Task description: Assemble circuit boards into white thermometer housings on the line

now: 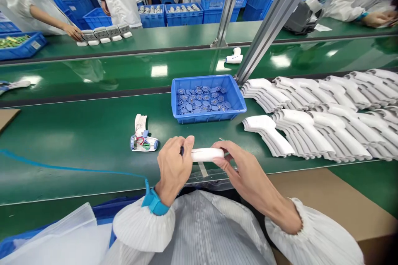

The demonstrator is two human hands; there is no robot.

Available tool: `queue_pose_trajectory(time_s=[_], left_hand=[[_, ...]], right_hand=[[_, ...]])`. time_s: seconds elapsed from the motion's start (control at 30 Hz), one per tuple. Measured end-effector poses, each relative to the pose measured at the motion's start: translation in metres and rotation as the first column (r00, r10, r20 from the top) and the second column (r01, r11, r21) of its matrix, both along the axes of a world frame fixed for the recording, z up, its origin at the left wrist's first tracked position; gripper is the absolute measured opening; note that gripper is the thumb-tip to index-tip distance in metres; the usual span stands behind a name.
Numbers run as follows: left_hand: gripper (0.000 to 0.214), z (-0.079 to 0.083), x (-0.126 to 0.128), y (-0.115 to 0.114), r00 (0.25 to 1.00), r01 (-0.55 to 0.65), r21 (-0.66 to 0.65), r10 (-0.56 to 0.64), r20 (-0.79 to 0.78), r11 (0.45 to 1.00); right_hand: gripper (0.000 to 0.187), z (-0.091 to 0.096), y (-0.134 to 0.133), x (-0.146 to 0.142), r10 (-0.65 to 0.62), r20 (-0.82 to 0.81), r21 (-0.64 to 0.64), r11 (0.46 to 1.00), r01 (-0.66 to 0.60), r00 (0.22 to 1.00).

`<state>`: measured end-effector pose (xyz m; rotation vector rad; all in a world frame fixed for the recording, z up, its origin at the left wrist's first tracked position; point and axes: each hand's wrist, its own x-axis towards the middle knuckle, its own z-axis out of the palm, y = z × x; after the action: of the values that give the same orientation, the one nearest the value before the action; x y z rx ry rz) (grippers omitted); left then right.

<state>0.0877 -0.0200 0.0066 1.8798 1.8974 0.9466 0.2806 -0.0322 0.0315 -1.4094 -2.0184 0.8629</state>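
Note:
Both hands are closed on a white plastic gun-shaped housing (207, 155), seen edge-on above the front edge of the green bench. My left hand (175, 159), with a blue strap at the wrist, grips its left end. At the right end, my right hand (238, 163) pinches it between thumb and fingers. A thin seam runs along the housing; the inside is hidden. To the left lies an opened half housing (144, 136) with red wires, a green board and blue parts showing. Beyond my hands stands a blue bin (209, 119) of small blue oval parts (202, 98).
Stacked white half shells (298, 128) cover the bench's right side. A metal post (273, 20) rises behind the bin. One assembled white device (234, 56) lies on the belt. A blue cord (77, 169) crosses at left. Co-workers stand across, one person's hand (73, 32) by grey-and-white parts.

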Motion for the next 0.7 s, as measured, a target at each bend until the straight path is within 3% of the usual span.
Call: queue_pose_trajectory(time_s=[0.07,0.23,0.33,0.37,0.43,0.5,0.53,0.57,0.6,0.67,0.7], left_hand=[[0.054,-0.009,0.006,0.001,0.998,-0.051,0.006,0.052,-0.045,0.999],[0.056,-0.011,0.008,0.016,0.987,0.088,0.098,-0.074,-0.141,0.991],[0.043,-0.004,-0.001,0.010,0.985,0.170,0.061,-0.169,-0.017,0.984],[0.032,-0.003,-0.004,0.005,0.979,0.194,0.069,-0.198,0.046,0.979],[0.023,-0.004,-0.007,-0.005,0.964,0.193,0.129,-0.212,0.159,0.973],[0.027,-0.008,-0.005,-0.008,0.966,0.074,0.150,-0.108,0.234,0.986],[0.036,-0.011,-0.002,-0.006,0.964,-0.008,0.121,-0.024,0.266,0.993],[0.043,-0.013,0.001,-0.001,0.955,-0.081,0.072,0.056,0.293,0.994],[0.049,-0.016,0.005,0.006,0.942,-0.131,0.015,0.120,0.312,0.991],[0.054,-0.018,0.011,0.022,0.929,-0.163,-0.069,0.176,0.327,0.984],[0.055,-0.019,0.014,0.030,0.931,-0.160,-0.087,0.180,0.318,0.983]], right_hand=[[0.022,-0.003,-0.009,-0.001,0.062,0.038,-0.035,0.998,-0.060,0.997],[0.031,-0.015,-0.026,-0.013,-0.020,0.057,0.094,0.995,0.015,0.998],[0.032,-0.017,-0.021,-0.011,-0.138,-0.051,-0.081,0.988,0.134,0.989],[0.035,-0.017,-0.018,-0.008,-0.214,-0.096,-0.210,0.959,0.191,0.972],[0.046,-0.017,-0.011,-0.003,-0.350,-0.176,-0.527,0.823,0.213,0.920],[0.054,-0.018,-0.006,-0.001,-0.361,-0.230,-0.747,0.661,0.074,0.904],[0.054,-0.019,-0.005,-0.002,-0.317,-0.245,-0.769,0.639,0.016,0.916],[0.051,-0.020,-0.005,-0.005,-0.253,-0.235,-0.737,0.676,-0.003,0.938],[0.046,-0.020,-0.006,-0.009,-0.177,-0.188,-0.654,0.756,0.011,0.966],[0.038,-0.022,-0.010,-0.019,-0.024,-0.004,-0.387,0.922,0.021,1.000],[0.036,-0.023,-0.011,-0.024,0.029,0.106,-0.259,0.966,-0.001,0.994]])
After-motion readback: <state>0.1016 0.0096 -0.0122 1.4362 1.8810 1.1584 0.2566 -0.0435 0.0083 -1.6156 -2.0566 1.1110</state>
